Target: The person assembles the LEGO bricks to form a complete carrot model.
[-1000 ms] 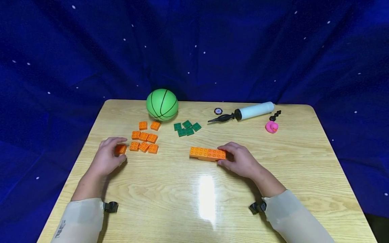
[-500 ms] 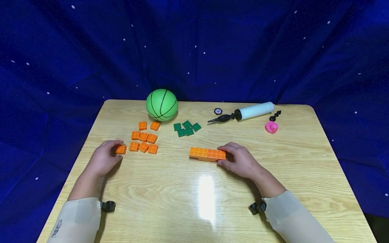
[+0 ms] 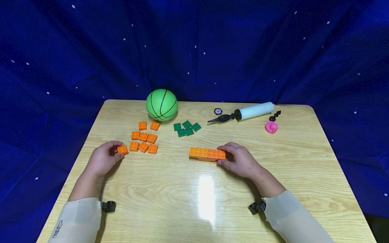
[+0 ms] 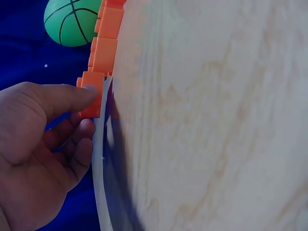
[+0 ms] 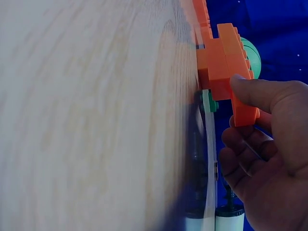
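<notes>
In the head view my left hand (image 3: 101, 159) pinches a small square orange toy brick (image 3: 122, 150) between thumb and fingers at the left of the table. The left wrist view shows the thumb pressed on the side of this brick (image 4: 91, 101). My right hand (image 3: 239, 160) grips the right end of a joined block of orange bricks (image 3: 203, 153) near the table's middle. The right wrist view shows that this block (image 5: 228, 62) is stacked in layers, its top row jutting past the ones below. Several loose orange bricks (image 3: 144, 136) lie just right of my left hand.
Several flat green bricks (image 3: 187, 128) lie beyond the orange ones. A green ball (image 3: 162, 105) stands at the back left. A hand pump (image 3: 254, 111), a round chip (image 3: 218, 111), a small black part (image 3: 275, 115) and a pink rubber duck (image 3: 271, 127) lie at the back right.
My left hand has closed its fingers on the leftmost orange brick, which is now turned slightly and shifted a little right. My right hand and the joined block have stayed in place.
</notes>
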Available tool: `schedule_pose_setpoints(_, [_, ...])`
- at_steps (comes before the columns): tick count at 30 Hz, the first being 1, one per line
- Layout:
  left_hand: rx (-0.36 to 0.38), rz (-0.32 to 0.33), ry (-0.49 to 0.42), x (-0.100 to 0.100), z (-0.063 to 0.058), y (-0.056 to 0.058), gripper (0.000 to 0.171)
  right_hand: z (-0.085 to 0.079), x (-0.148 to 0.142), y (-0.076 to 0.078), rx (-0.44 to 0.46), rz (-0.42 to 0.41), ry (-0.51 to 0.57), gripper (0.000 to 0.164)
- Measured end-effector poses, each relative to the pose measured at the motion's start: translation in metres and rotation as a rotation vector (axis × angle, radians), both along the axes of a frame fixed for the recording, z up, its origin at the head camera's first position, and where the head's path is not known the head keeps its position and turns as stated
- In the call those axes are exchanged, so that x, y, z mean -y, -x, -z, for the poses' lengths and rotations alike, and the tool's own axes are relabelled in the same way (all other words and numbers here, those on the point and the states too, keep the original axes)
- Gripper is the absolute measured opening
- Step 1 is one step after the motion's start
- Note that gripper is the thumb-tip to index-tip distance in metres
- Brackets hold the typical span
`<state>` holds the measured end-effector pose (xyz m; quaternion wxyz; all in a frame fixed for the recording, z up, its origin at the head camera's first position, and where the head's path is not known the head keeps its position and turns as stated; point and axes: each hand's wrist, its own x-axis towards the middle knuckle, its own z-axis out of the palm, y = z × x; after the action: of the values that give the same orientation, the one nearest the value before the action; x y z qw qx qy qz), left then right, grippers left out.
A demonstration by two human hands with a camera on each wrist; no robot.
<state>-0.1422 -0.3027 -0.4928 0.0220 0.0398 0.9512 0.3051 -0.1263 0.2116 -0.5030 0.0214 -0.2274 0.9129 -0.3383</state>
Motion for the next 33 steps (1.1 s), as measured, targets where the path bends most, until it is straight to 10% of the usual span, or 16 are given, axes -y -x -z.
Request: schedule_pose_setpoints(33, [-0.170, 0.083, -0.195, -0.046, -0.008, -0.001, 0.034, -0.001, 0.001, 0.001, -0.014, -0.005, -0.005, 0.047])
